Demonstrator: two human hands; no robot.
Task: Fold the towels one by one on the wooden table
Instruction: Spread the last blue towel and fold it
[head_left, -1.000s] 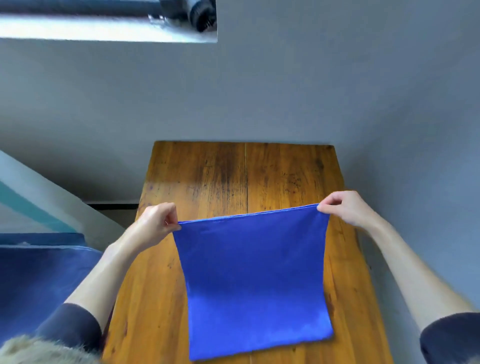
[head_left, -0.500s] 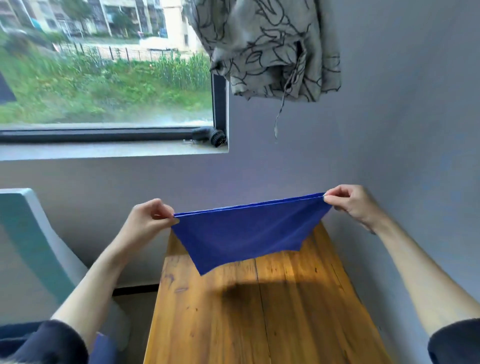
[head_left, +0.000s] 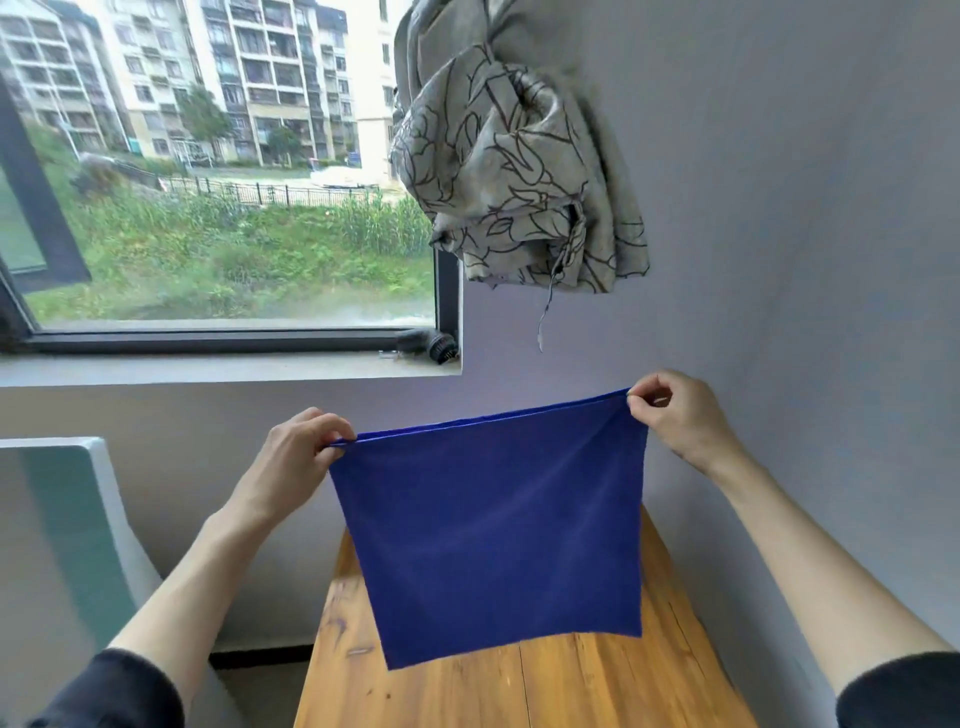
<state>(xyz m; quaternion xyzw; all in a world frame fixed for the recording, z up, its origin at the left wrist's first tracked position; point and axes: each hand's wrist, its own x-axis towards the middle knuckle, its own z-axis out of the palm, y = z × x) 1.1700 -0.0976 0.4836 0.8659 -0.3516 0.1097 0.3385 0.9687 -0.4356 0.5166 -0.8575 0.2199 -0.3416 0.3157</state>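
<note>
Head view, only cam. My left hand (head_left: 301, 447) pinched the upper-left corner of the blue towel (head_left: 493, 525) between thumb and curled fingers, w/ the corner tucked at the fingertips. My right hand (head_left: 675, 415) pinched the upper-right corner the same way, thumb and forefinger closed on the hem. Both grips were narrow and held cloth only.

Towel position rel. to grip: top edge ran taut from left hand to right hand, right end sitting higher than the left. The rest of the sheet hung straight down below both hands, one flat panel w/ faint diagonal creases fanning from the right corner. Bottom edge hung in front of the wooden table (head_left: 519, 686); I could not tell whether it touched the tabletop or cleared it. The towel covered the far mid section of the table; bare wood showed below it and at both sides.

Surroundings: grey wall behind. Window (head_left: 228, 171) at upper left, w/ grass and apartment blocks outside. A patterned grey curtain (head_left: 514, 156) was bunched up and hung above my right hand, well apart from the towel. A pale chair back (head_left: 78, 519) stood left of the table. Dark sleeves showed at both lower corners.
</note>
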